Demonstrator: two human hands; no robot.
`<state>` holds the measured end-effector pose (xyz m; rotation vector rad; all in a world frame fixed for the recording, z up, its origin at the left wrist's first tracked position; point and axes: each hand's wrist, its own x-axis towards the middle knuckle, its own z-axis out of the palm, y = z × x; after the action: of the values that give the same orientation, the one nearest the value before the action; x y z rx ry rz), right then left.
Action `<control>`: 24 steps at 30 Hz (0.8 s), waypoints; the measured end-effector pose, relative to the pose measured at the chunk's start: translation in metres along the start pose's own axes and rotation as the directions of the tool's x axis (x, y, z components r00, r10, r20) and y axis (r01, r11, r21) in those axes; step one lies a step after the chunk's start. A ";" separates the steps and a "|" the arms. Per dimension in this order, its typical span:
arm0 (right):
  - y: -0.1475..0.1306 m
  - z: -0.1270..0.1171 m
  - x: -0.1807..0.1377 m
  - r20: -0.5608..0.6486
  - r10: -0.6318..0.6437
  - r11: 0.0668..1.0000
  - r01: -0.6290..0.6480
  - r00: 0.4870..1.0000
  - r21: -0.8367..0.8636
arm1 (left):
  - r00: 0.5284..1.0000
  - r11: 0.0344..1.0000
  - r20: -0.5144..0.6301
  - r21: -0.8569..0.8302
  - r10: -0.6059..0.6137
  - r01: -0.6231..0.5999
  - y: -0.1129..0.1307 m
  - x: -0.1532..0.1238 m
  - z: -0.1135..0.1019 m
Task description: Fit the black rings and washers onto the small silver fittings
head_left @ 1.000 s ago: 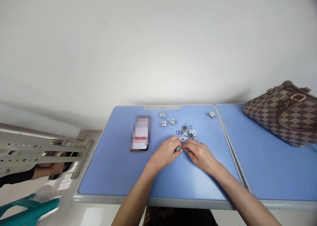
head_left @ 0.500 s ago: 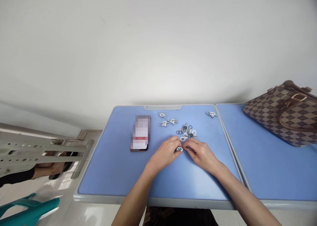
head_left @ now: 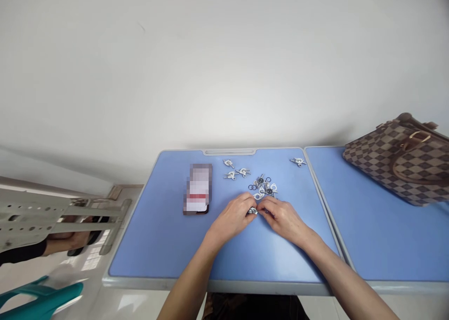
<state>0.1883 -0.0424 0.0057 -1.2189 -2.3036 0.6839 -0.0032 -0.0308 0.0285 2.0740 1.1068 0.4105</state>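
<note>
My left hand (head_left: pixel 236 213) is closed, pinching a small silver metal fitting (head_left: pixel 252 211) between thumb and fingers. Close beside it, my right hand (head_left: pixel 282 215) has its fingers pressed together at the fitting's right side; what they grip, if anything, is hidden. Just beyond my hands lies a loose pile of metal parts (head_left: pixel 269 192) with black round faces, pale flat flange plates (head_left: pixel 274 187) and thin black rings (head_left: pixel 252 187). Several silver fittings with pins lie farther back, among them one fitting (head_left: pixel 243 172) left of the pile and a lone fitting (head_left: pixel 298 162) at the right.
A phone (head_left: pixel 199 186) with a blurred screen lies on the blue table (head_left: pixel 157 245), left of my hands. On the adjoining table at the right stands a checkered brown handbag (head_left: pixel 396 161). A teal chair (head_left: pixel 52 296) and another person's leg (head_left: pixel 63 245) show at lower left.
The fitting in my left hand has turned slightly, and my right fingertips have come a little closer to it. The whole view has shifted slightly; the parts on the table lie as before.
</note>
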 end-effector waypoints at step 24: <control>-0.001 0.002 0.000 -0.054 0.150 0.981 -0.142 0.987 0.132 | 1.000 0.999 0.005 0.045 -0.007 0.007 0.001 0.001 0.001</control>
<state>0.1868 -0.0436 0.0050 -1.3387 -2.0999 0.8191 -0.0018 -0.0310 0.0280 2.1092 1.1296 0.3802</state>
